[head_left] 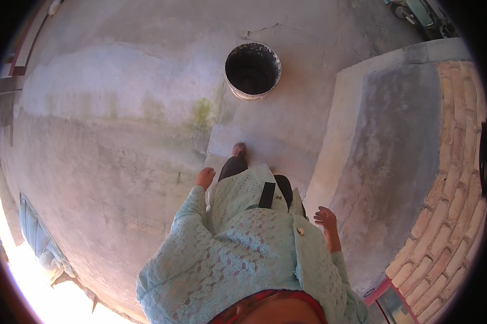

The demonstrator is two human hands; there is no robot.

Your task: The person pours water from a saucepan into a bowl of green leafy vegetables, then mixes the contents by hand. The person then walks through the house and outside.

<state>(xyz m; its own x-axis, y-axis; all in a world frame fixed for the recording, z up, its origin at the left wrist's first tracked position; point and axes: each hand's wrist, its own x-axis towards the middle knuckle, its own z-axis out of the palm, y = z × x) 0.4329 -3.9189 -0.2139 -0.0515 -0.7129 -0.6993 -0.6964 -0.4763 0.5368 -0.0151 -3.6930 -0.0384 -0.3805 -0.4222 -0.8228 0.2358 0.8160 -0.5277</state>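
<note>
1. Clock directions are taken from the wearer's chest, with 12 straight ahead. Nearest is one pale blue, lace-patterned jacket, showing two gold-toned buttons and one black rectangular patch.
2. At 2 o'clock, the right hand hangs beside the jacket, its fingers slightly bent and apart, holding nothing visible.
3. Near 11 o'clock, the left hand hangs with its fingers curled inward; whether they close fully, I cannot tell.
4. Between 11 and 12, one foot points forward on the concrete ground.
5. Toward 2 o'clock, a raised concrete ledge runs alongside, with a wall of tan bricks beyond it.
6. At 12 o'clock, well apart from both hands, stands one bucket. Its long axis is upright and its round mouth faces up. Pale splashes mark the rim; the inside is too dark to tell what it holds.
7. Farthest, at 1 o'clock, part of one green vehicle shows.
</note>
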